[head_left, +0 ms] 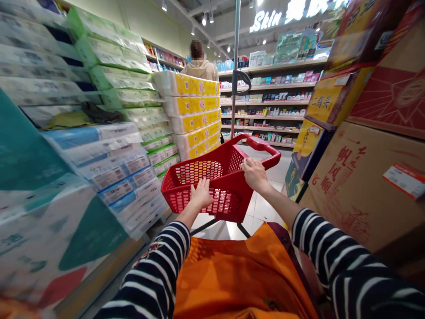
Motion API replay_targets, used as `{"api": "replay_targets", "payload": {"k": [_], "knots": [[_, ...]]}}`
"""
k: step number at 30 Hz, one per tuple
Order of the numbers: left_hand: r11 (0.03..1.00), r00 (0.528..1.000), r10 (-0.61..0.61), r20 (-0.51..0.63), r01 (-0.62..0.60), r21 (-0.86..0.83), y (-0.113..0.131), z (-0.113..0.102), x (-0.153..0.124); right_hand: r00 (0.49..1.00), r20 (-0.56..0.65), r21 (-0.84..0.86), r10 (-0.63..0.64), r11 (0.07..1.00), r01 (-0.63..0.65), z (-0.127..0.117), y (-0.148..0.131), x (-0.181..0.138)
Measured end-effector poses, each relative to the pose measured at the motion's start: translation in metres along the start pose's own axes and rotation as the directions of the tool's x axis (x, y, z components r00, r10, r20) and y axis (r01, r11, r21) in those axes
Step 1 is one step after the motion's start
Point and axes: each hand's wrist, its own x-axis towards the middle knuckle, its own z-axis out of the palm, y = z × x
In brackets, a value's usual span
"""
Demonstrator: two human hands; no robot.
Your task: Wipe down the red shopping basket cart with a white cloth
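A red plastic shopping cart (229, 195) with perforated basket sides stands in front of me, turned sideways, its handle up at the right. My left hand (201, 193) lies against the near side of the basket by the rim, fingers stretched out rather than wrapped around it. Near the handle end, my right hand (255, 174) is closed on the cart's upper edge. No goods show in the visible part of the basket. Below the basket, dark legs of the frame reach the pale tiled floor (262, 204).
Stacked tissue packs (126, 164) line the left, with yellow-and-white packs (195, 106) ahead. Cardboard cartons (358, 186) crowd the right. A metal pole (236, 53) with a dark holder rises beyond the cart. A person (201, 66) is behind the packs, and shelves (265, 99) of small goods stand further back.
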Motion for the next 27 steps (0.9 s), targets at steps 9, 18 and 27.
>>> {"api": "replay_targets", "payload": {"k": [9, 18, 27], "knots": [[0.981, 0.98, -0.194, -0.034, 0.195, 0.02, -0.036, 0.009, -0.008, 0.994, 0.054, 0.013, -0.093, 0.996, 0.093, 0.006, -0.019, 0.009], [0.964, 0.962, -0.262, -0.074, 0.264, 0.024, -0.056, 0.019, -0.018, 0.976, 0.032, 0.125, -0.217, 0.969, 0.212, 0.041, -0.09, 0.001], [0.948, 0.94, -0.318, -0.125, 0.314, -0.047, -0.072, 0.025, -0.028, 0.985, 0.069, 0.113, -0.161, 0.982, 0.152, 0.044, -0.085, 0.009]]}}
